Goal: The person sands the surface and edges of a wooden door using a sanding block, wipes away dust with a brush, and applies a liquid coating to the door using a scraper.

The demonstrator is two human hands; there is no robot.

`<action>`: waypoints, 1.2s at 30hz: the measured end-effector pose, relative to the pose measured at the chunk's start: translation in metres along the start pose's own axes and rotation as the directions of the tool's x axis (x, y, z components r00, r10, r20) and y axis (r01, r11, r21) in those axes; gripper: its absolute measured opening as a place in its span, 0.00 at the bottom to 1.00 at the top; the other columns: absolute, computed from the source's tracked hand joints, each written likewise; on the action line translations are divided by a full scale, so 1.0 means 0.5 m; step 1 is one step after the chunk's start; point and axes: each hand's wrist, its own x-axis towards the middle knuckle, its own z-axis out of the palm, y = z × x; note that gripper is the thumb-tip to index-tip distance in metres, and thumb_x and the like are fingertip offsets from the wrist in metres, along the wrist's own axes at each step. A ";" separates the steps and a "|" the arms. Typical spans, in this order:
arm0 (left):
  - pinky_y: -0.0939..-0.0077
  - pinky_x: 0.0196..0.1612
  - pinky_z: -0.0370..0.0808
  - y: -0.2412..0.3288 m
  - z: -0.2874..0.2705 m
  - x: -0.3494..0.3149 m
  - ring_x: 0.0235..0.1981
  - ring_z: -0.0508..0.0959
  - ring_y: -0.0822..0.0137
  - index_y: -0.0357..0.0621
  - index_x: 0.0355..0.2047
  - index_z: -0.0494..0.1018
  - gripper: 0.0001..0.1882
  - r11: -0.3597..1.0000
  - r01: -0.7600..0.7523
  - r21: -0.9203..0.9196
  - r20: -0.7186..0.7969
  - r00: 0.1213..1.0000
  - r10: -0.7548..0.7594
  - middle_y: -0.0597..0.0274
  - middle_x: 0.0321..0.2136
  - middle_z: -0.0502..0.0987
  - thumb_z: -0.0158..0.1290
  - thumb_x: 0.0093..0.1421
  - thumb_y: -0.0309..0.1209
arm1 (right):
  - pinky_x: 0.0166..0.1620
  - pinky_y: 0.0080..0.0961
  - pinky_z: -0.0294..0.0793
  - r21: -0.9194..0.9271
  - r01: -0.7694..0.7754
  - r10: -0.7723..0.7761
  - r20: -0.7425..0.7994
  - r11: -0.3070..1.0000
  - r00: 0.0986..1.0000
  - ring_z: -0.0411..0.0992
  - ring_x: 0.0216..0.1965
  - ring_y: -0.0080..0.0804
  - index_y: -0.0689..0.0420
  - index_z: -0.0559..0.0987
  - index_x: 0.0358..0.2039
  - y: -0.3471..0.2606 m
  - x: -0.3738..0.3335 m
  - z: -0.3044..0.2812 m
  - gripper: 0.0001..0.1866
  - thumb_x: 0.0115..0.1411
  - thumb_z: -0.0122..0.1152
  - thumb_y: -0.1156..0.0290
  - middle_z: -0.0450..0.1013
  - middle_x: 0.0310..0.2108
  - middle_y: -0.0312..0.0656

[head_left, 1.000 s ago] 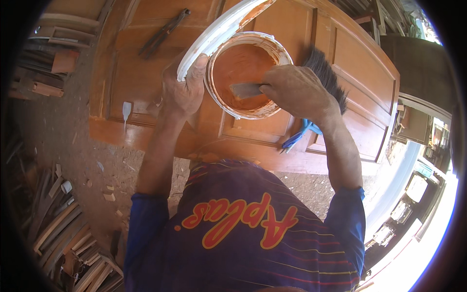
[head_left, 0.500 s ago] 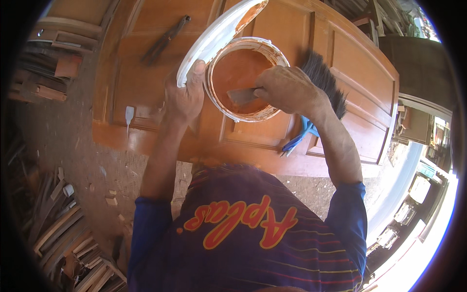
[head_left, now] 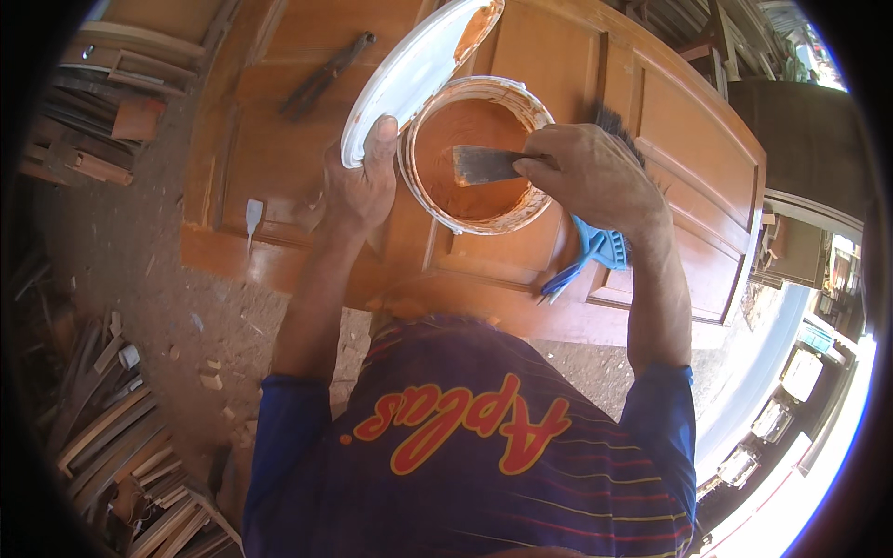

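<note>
A white round lid (head_left: 400, 79), smeared orange-brown along its far edge, is tilted up in my left hand (head_left: 361, 181), with the thumb over its near rim. Beside it, a white plastic tub (head_left: 454, 226) stands on the panelled wooden door. Orange-brown paste (head_left: 437, 135), likely putty, lies inside and coats the tub's inner wall. My right hand (head_left: 600, 172) is closed around a putty knife (head_left: 493, 166), whose broad metal blade is held over the paste with some paste on its edge. My left fingers are partly hidden behind the lid.
On the brown door (head_left: 372, 256) lie dark long-handled pincers (head_left: 327, 76), a small white spatula (head_left: 253, 219) and a blue brush (head_left: 600, 249) with black bristles, partly behind my right arm. Wood offcuts (head_left: 112, 437) are piled at the lower left.
My right hand has moved right and slightly toward me, raising the putty knife's blade off the paste. More of the blue brush shows. The lid stays tilted in my left hand.
</note>
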 end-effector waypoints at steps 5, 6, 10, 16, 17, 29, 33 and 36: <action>0.64 0.54 0.77 -0.019 -0.014 -0.024 0.52 0.82 0.55 0.35 0.60 0.74 0.23 0.987 0.135 0.082 0.092 0.985 -0.142 0.47 0.49 0.83 0.51 0.74 0.40 | 0.38 0.42 0.73 0.133 -0.168 0.177 -0.063 0.977 0.982 0.77 0.31 0.49 0.63 0.82 0.36 0.017 -0.054 -0.015 0.15 0.65 0.61 0.61 0.76 0.28 0.54; 0.64 0.55 0.77 -0.016 -0.014 -0.026 0.53 0.81 0.53 0.37 0.61 0.74 0.21 0.991 0.028 0.129 0.111 0.993 -0.042 0.47 0.51 0.82 0.53 0.73 0.34 | 0.37 0.40 0.73 0.241 -0.187 0.215 -0.095 0.952 0.972 0.77 0.30 0.44 0.64 0.82 0.36 0.027 -0.068 -0.010 0.15 0.65 0.62 0.62 0.76 0.26 0.52; 0.57 0.58 0.78 -0.004 -0.017 -0.033 0.59 0.78 0.47 0.44 0.63 0.74 0.27 0.945 -0.213 0.249 0.274 0.951 0.142 0.45 0.61 0.75 0.59 0.62 0.22 | 0.35 0.30 0.73 0.600 -0.220 0.354 -0.113 0.769 0.928 0.76 0.28 0.29 0.65 0.83 0.35 0.123 -0.116 0.033 0.16 0.67 0.63 0.62 0.76 0.26 0.41; 0.51 0.65 0.73 0.006 -0.022 -0.060 0.66 0.71 0.44 0.42 0.66 0.70 0.35 0.864 -0.261 0.430 0.407 0.910 0.072 0.43 0.66 0.69 0.67 0.58 0.33 | 0.29 0.19 0.69 0.854 -0.218 0.585 -0.118 0.472 0.803 0.67 0.23 0.19 0.61 0.80 0.33 0.229 -0.147 0.059 0.17 0.71 0.59 0.59 0.73 0.22 0.36; 0.51 0.65 0.73 0.030 -0.017 -0.059 0.66 0.71 0.44 0.42 0.66 0.70 0.35 0.864 -0.261 0.430 0.407 0.911 0.073 0.43 0.66 0.69 0.67 0.58 0.33 | 0.29 0.20 0.69 0.875 -0.177 0.600 -0.150 0.450 0.786 0.68 0.23 0.20 0.62 0.80 0.34 0.245 -0.141 0.055 0.17 0.72 0.58 0.59 0.73 0.22 0.37; 0.24 0.68 0.53 0.036 0.065 -0.118 0.70 0.54 0.22 0.37 0.69 0.63 0.46 0.751 -0.246 0.612 0.362 0.932 0.011 0.29 0.71 0.55 0.55 0.63 0.62 | 0.33 0.23 0.74 0.858 0.048 0.448 -0.315 0.512 0.837 0.75 0.29 0.26 0.64 0.81 0.40 0.561 0.214 -0.045 0.14 0.68 0.55 0.66 0.77 0.27 0.39; 0.26 0.67 0.57 0.012 0.084 -0.127 0.68 0.58 0.22 0.34 0.66 0.65 0.38 0.800 -0.225 0.556 0.248 0.964 0.099 0.24 0.68 0.57 0.49 0.67 0.53 | 0.30 0.23 0.73 0.780 -0.139 0.574 -0.314 0.610 0.756 0.74 0.27 0.24 0.61 0.82 0.38 0.643 0.361 -0.050 0.11 0.65 0.58 0.67 0.77 0.27 0.37; 0.27 0.67 0.59 0.013 0.087 -0.128 0.67 0.60 0.23 0.33 0.65 0.65 0.36 0.810 -0.206 0.549 0.235 0.968 0.087 0.22 0.66 0.59 0.47 0.68 0.51 | 0.30 0.23 0.74 0.815 -0.073 0.536 -0.309 0.576 0.785 0.75 0.28 0.21 0.64 0.82 0.43 0.743 0.457 -0.030 0.17 0.66 0.60 0.61 0.79 0.31 0.39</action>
